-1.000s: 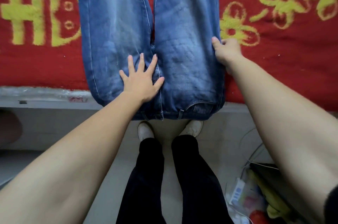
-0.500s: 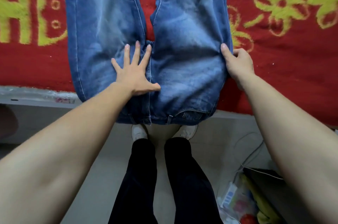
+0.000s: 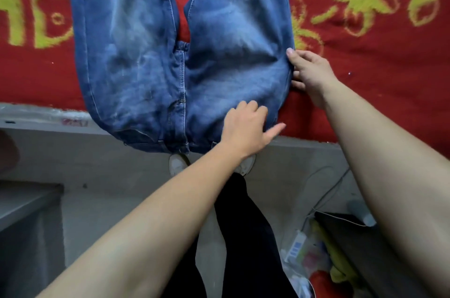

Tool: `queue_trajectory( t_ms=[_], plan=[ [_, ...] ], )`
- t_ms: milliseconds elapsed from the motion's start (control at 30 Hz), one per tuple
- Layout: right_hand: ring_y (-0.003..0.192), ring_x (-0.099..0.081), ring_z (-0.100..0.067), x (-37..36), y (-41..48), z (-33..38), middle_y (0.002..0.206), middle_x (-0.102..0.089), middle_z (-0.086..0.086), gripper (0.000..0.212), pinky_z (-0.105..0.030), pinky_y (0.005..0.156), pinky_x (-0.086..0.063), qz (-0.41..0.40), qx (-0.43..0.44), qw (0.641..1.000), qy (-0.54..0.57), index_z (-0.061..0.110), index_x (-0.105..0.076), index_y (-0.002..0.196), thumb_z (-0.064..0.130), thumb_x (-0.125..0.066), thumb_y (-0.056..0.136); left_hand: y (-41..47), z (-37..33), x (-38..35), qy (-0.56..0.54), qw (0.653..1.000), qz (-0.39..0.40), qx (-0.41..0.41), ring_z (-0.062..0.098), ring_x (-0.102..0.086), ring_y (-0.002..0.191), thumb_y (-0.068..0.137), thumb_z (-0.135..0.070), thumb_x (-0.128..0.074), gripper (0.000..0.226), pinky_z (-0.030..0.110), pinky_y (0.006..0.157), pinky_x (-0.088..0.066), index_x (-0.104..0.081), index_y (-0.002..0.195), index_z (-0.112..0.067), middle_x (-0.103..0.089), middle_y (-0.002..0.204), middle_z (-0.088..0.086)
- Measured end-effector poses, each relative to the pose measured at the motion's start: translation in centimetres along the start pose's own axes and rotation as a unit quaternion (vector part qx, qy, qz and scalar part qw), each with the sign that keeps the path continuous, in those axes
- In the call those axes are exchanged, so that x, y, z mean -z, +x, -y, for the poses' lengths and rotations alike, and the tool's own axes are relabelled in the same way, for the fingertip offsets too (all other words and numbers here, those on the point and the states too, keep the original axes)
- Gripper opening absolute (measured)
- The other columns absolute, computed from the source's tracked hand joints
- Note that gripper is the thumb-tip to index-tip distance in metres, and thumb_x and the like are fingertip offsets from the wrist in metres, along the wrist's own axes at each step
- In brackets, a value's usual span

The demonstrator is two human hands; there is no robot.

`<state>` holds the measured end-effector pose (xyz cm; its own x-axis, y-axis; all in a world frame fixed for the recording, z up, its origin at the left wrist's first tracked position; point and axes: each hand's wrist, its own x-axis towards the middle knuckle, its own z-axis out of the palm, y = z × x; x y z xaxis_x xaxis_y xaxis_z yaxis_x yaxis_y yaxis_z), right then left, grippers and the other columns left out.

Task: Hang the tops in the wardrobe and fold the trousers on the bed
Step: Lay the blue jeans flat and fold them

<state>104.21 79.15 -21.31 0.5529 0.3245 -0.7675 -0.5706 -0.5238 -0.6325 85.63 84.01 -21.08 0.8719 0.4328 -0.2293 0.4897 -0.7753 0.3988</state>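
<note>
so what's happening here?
A person is working on a pair of blue jeans laid flat on a red blanket. The legs are apart, the waistband hangs over the near edge, and nothing is folded yet. The right hand pinches the jeans' right outer seam at the hip. The left hand rests on the denim near the waistband on that same side, fingers curled; whether it has a grip is unclear.

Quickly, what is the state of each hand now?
Left hand: fingers bent on the jeans; a grip cannot be told.
Right hand: pinches the jeans' side edge.
</note>
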Motion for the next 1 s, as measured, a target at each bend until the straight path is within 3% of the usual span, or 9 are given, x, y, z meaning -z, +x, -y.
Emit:
queue_trajectory(
  t_ms=[67,167,300,400,533,633,733,867,1000],
  plan=[
    [0.085,-0.067,-0.012,0.0,0.0,-0.2,0.1,-0.071,0.003,0.013,-0.023,0.07,-0.055,0.002,0.002,1.0,0.01,0.023,-0.065,0.097,0.036,-0.064,0.096,0.5,-1.7,-0.7,0.055,0.99,0.107,0.077,0.025,-0.05,0.103,0.076,-0.077,-0.057,0.063,0.04,0.078,-0.042,-0.062,0.099,-0.018,-0.056,0.103,0.002],
    [0.091,-0.067,-0.011,-0.1,-0.1,0.2,0.102,-0.072,0.004,0.015,-0.028,0.079,-0.056,-0.001,-0.011,1.0,0.006,0.022,-0.066,0.096,0.037,-0.063,0.097,1.5,-3.1,-0.8,0.065,0.977,0.151,0.132,0.025,-0.044,0.113,0.083,-0.052,-0.066,0.048,0.039,0.082,-0.04,-0.059,0.114,-0.016,-0.05,0.116,0.004],
    [0.077,-0.064,-0.011,-0.3,-1.3,1.9,0.088,-0.068,0.002,0.02,-0.026,0.071,-0.055,-0.011,-0.019,1.0,0.0,0.019,-0.061,0.081,0.027,-0.06,0.1,1.4,-2.2,0.7,-0.091,0.965,0.167,0.181,0.022,-0.05,0.099,0.076,-0.03,-0.068,0.02,0.032,0.072,-0.039,-0.061,0.09,-0.018,-0.056,0.1,0.001],
    [0.065,-0.058,-0.011,-1.5,-2.8,3.9,0.079,-0.063,-0.001,0.016,-0.02,0.055,-0.049,-0.012,-0.02,0.999,0.029,0.017,-0.06,0.078,0.017,-0.063,0.094,-0.1,0.3,3.2,-0.274,0.913,0.181,0.243,0.015,-0.053,0.071,0.071,-0.022,-0.074,0.016,0.025,0.065,-0.037,-0.058,0.072,-0.024,-0.057,0.07,-0.008],
    [0.05,-0.039,-0.01,-5.7,-5.2,7.5,0.068,-0.046,-0.001,0.017,-0.017,0.043,-0.033,0.023,-0.023,0.998,0.046,0.02,-0.054,0.076,0.019,-0.063,0.062,-1.9,4.3,7.9,-0.43,0.823,0.237,0.286,0.012,-0.045,0.056,0.075,-0.004,-0.069,0.021,0.026,0.057,-0.041,-0.055,0.07,-0.019,-0.051,0.056,-0.012],
    [0.039,-0.029,-0.007,-11.2,-6.3,10.1,0.053,-0.041,0.007,0.018,-0.019,0.042,-0.023,0.049,0.028,0.998,0.015,0.02,-0.05,0.076,0.004,-0.057,0.077,-3.1,8.3,11.7,-0.491,0.78,0.269,0.279,0.016,-0.053,0.062,0.074,-0.002,-0.064,0.014,0.027,0.056,-0.045,-0.053,0.079,-0.01,-0.057,0.07,0.003],
    [0.041,-0.036,-0.009,-17.6,-6.9,12.4,0.06,-0.047,0.003,0.022,-0.019,0.04,-0.026,0.049,0.093,0.994,-0.043,0.021,-0.051,0.083,0.001,-0.056,0.076,-4.2,12.7,14.7,-0.556,0.739,0.251,0.287,0.019,-0.066,0.073,0.075,0.005,-0.054,0.034,0.028,0.059,-0.052,-0.06,0.107,-0.006,-0.068,0.089,0.012],
    [0.041,-0.038,-0.009,-26.8,-7.2,13.6,0.057,-0.05,0.008,0.026,-0.018,0.039,-0.03,0.077,0.127,0.989,-0.029,0.021,-0.054,0.09,-0.002,-0.053,0.077,-5.7,20.5,17.5,-0.548,0.751,0.198,0.311,0.027,-0.064,0.08,0.065,0.001,-0.051,0.044,0.036,0.069,-0.048,-0.06,0.107,-0.002,-0.069,0.092,0.016],
    [0.053,-0.043,-0.008,-35.4,-5.8,11.8,0.075,-0.058,0.007,0.064,-0.021,0.051,-0.038,0.148,0.116,0.98,-0.061,0.03,-0.051,0.137,0.0,-0.05,0.081,-7.5,28.1,16.8,-0.44,0.805,0.128,0.377,0.02,-0.062,0.079,0.058,-0.006,-0.055,0.039,0.033,0.071,-0.051,-0.062,0.096,-0.006,-0.07,0.088,0.008]
  ],
)
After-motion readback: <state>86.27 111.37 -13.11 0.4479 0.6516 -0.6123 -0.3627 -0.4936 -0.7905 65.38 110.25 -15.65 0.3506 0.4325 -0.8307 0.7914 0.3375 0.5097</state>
